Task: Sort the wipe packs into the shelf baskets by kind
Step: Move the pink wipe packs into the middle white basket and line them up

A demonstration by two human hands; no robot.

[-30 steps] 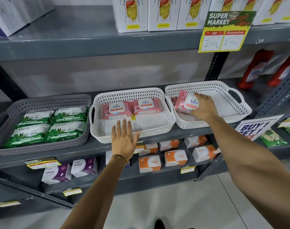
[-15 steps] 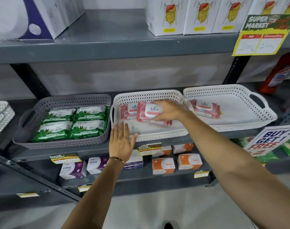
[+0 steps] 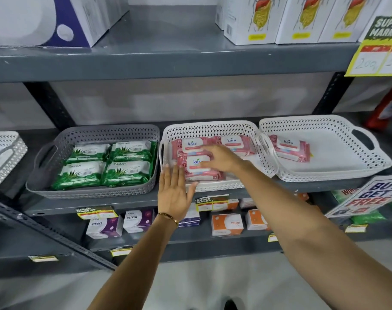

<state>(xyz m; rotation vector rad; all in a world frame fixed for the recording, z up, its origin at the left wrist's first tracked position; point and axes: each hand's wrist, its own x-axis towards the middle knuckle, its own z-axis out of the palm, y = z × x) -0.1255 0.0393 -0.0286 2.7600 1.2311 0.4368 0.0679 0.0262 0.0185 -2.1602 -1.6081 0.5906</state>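
The grey perforated plastic basket [image 3: 92, 162], at 9 o'clock on the grey metal shelf [image 3: 146, 204], holds four green aloe-print wipe packs [image 3: 105, 165] in two rows; this kind appears fully sorted. The middle white perforated plastic basket [image 3: 213, 153] holds three pink "kara" wipe packs: two along the far wall and a front pink pack [image 3: 197, 170] toward 6 o'clock. The right hand [image 3: 222, 158] lies on top of the front pack, fingers curled over its far edge; whether it grips the pack or merely presses it down cannot be told. The left hand [image 3: 175, 191] is spread wide and flat, fingers up, against the front wall of the middle basket, holding nothing, seemingly steadying it. One lone pink "kara" pack [image 3: 290, 148] lies in the right white perforated plastic basket [image 3: 324, 151], at 3 o'clock, near that basket's left wall. Judged from this layout, the sort is nearly complete: the lone pink pack is probably the remaining item to join its kind in the middle basket.
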